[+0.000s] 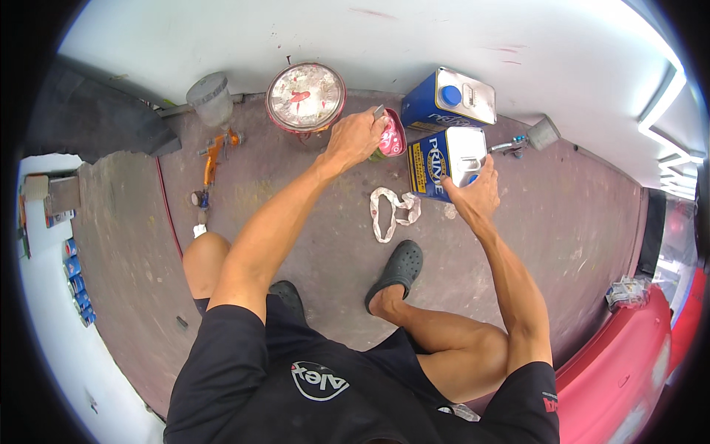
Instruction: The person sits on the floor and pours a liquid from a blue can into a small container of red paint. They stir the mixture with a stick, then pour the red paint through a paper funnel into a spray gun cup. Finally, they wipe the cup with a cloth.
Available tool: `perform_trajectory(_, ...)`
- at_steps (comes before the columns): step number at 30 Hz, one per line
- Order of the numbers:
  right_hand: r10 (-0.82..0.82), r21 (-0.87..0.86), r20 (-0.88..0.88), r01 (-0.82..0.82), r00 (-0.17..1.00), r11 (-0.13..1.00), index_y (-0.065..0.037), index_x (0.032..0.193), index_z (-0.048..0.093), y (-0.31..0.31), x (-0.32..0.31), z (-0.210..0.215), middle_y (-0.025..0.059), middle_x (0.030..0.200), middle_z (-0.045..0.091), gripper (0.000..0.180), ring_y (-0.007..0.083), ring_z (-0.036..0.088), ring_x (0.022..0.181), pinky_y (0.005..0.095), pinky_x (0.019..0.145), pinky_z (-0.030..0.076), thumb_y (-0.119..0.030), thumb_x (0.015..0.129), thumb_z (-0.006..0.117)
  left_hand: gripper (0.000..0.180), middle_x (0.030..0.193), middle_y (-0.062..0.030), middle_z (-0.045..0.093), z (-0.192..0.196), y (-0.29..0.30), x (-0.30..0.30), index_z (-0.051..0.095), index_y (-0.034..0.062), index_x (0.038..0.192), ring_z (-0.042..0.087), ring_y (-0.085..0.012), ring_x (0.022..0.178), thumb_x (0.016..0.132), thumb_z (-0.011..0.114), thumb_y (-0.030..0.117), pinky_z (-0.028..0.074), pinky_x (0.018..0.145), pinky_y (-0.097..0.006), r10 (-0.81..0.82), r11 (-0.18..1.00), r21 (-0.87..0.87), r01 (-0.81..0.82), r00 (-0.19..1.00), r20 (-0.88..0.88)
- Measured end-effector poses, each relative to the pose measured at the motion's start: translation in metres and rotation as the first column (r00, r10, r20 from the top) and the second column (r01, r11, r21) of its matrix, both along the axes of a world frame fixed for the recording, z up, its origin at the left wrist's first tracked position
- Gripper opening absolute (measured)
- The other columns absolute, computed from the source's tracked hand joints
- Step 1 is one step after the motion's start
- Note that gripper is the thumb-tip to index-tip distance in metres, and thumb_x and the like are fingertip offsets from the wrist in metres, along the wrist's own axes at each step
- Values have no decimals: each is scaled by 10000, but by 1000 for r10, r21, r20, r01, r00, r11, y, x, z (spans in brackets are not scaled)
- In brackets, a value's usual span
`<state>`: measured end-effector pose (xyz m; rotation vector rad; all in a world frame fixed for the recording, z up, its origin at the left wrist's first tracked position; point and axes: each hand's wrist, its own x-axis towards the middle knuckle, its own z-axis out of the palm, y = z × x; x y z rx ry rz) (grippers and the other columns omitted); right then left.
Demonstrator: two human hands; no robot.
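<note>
On stained concrete floor [310,244]: left hand [355,137] gripping pink-smeared small tin [390,137], right hand [475,194] clasping near blue rectangular can [444,166]; second blue can [447,100] farther.

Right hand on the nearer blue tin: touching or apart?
Touching. The head view shows the right hand laid on the top corner of the nearer blue tin, fingers over its metal top, no gap visible. The left hand is at a small paint-smeared can.

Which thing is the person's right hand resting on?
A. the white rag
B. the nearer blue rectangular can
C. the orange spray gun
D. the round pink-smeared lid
B: the right hand lies on the top corner of the nearer blue rectangular can, while the left hand is at the small open tin.
</note>
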<state>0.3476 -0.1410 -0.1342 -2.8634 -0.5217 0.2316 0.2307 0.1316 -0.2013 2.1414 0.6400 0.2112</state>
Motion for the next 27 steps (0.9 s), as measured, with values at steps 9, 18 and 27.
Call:
perform_trajectory(9, 366, 47, -6, -365, 931, 930, -38, 1669, 304, -34, -11, 27, 221, 1407, 586, 1224, 419, 611, 1282, 554, 997, 549, -436, 670, 889, 423, 832, -209, 729, 7, 0, -5, 739, 71, 1221, 715, -424, 834, 1117, 560, 440, 527, 782, -523, 11, 1000, 24, -14, 994, 107)
perform_trajectory(18, 683, 31, -136, -686, 717, 727, -94, 1630, 469, -4, -11, 96, 161, 1272, 673, 1163, 388, 681, 1125, 491, 928, 582, -445, 587, 846, 388, 896, -184, 751, 38, 8, -12, 742, 76, 1261, 730, -391, 896, 1107, 577, 391, 540, 816, -501, -7, 999, -43, 11, 996, 86)
perform_trajectory(27, 672, -107, -380, -752, 635, 650, -111, 1592, 515, 34, 4, 110, 215, 1284, 695, 1139, 439, 703, 1157, 518, 977, 570, -484, 565, 837, 383, 1082, -191, 795, 63, 8, -30, 749, 66, 1270, 748, -420, 1008, 1102, 573, 363, 570, 877, -521, -14, 997, -69, 21, 995, 103)
